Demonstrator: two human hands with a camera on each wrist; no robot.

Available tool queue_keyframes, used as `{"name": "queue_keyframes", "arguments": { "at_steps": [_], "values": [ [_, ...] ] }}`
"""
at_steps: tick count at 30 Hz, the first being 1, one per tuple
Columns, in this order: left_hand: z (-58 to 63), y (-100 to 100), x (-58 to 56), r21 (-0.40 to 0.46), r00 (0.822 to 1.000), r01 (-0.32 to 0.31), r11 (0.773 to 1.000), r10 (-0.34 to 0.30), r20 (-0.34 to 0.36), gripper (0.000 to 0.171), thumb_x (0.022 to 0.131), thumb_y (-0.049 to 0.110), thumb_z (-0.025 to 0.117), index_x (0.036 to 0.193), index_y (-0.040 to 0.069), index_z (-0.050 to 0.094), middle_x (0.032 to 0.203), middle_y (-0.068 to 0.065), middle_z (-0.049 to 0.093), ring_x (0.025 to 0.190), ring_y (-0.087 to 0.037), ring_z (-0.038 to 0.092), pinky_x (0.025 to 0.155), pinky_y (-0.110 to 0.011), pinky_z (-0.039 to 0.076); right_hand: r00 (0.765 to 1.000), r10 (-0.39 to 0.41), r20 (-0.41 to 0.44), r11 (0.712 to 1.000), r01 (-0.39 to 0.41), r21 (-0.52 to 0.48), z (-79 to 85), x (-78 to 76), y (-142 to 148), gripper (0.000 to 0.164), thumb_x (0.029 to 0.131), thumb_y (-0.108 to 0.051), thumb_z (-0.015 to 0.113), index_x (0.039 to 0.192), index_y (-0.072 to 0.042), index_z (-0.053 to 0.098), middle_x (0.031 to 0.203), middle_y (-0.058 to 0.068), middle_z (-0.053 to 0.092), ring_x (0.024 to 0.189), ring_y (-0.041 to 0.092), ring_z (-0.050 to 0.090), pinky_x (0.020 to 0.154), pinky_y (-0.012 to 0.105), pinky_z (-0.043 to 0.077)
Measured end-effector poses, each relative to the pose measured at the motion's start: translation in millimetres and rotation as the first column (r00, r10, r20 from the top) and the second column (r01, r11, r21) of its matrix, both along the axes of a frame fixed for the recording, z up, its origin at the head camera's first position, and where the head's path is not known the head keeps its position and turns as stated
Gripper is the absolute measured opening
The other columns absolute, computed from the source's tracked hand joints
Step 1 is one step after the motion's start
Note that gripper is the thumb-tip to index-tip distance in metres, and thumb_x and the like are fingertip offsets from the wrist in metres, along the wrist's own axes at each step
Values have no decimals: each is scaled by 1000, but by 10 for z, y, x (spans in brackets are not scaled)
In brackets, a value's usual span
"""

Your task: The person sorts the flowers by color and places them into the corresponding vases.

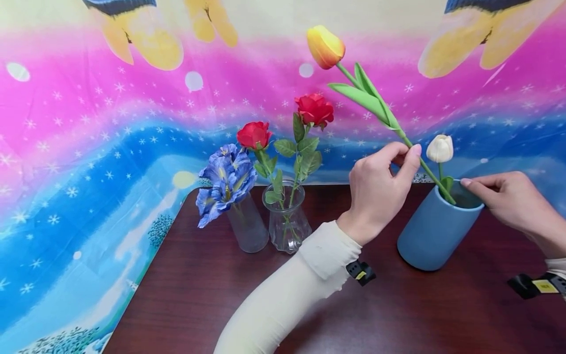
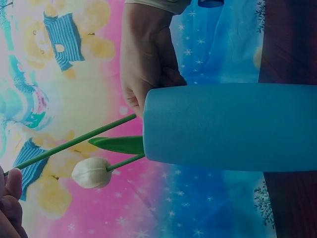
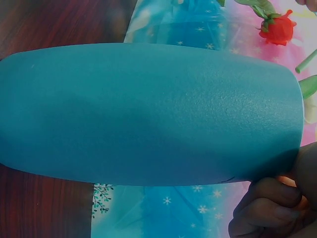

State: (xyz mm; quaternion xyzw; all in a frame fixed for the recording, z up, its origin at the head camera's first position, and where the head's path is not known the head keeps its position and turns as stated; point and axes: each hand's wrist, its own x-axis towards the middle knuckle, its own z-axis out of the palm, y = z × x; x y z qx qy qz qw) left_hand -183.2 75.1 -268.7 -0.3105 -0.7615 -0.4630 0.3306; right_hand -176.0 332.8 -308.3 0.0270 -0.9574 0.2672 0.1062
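Observation:
My left hand (image 1: 379,189) pinches the green stem of a yellow-orange tulip (image 1: 326,47) between thumb and fingertips. The bloom leans up to the left, and the stem's bare lower end (image 2: 132,117) shows just short of the vase's rim in the left wrist view. A white tulip (image 1: 440,148) stands in the blue vase (image 1: 435,236), its stem's lower part hidden inside. With thumb and curled fingers, my right hand (image 1: 517,201) grips the vase's right rim. In the right wrist view the vase's side (image 3: 153,114) fills the middle, with the right fingers (image 3: 267,210) at its rim.
Left of the blue vase, a clear glass vase (image 1: 287,228) holds two red roses (image 1: 315,109). Beside it stands a narrower glass vase (image 1: 248,228) with blue flowers (image 1: 227,179). All stand on a dark wooden table (image 1: 185,295) before a colourful printed cloth (image 1: 146,113).

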Motion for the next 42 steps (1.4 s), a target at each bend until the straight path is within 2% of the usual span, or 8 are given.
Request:
{"name": "queue_keyframes", "arguments": {
  "at_steps": [4,10,14,18,25,29,35,42],
  "values": [
    [-6,55,3,-28,1000,-8,1000,7,-30,16,100,23,62,98,10,72,82,2,73,57,4,48,58,-4,36,1000,-4,5,1000,4,-4,5,12,0,53,108,-33,46,120,15,65,60,5,41,52,18,31,49,32,27],
    [-41,150,17,-134,996,-69,989,60,-70,17,101,27,61,98,16,72,81,9,71,58,5,46,54,-5,31,1000,-4,19,1000,4,0,24,26,-11,54,108,-34,45,120,14,66,54,3,35,48,20,31,47,34,27],
    [-88,206,12,-153,996,-47,987,35,-76,17,100,28,62,100,16,73,78,8,69,57,4,45,50,-6,28,1000,-4,18,1000,4,6,19,19,-10,54,108,-35,45,118,13,67,52,2,33,47,21,32,47,34,27],
    [-132,263,22,-187,996,-64,980,50,-80,17,101,30,61,99,18,73,73,10,65,56,4,43,48,-7,27,1000,-5,17,1000,5,12,14,11,-7,55,108,-36,44,120,14,66,52,3,34,47,21,32,46,35,27],
    [-195,349,50,-303,990,-135,943,117,-77,22,104,35,55,97,23,72,67,13,57,54,7,41,48,-7,24,1000,-7,9,1000,6,25,-6,9,-3,55,109,-36,43,111,12,69,52,2,32,45,21,29,44,35,26],
    [-229,394,58,-332,990,-143,933,127,-68,23,104,36,54,96,25,72,65,13,55,54,6,41,47,-8,24,1000,-3,-7,1000,3,25,-18,15,4,55,109,-36,43,110,12,69,52,3,31,45,22,29,44,35,26],
    [-274,465,63,-380,986,-165,910,153,-63,27,105,39,51,89,27,68,63,14,51,51,5,39,44,-10,23,1000,9,-10,1000,-8,26,-6,24,-6,55,109,-34,42,117,15,66,51,3,31,44,21,28,43,35,26],
    [-330,531,64,-464,979,-204,862,193,-72,29,106,41,46,89,31,67,64,18,50,52,5,38,43,-11,24,1000,17,-11,999,-17,30,27,48,-34,52,109,-29,43,120,17,63,50,1,31,44,17,28,44,34,27]
  ]
}}
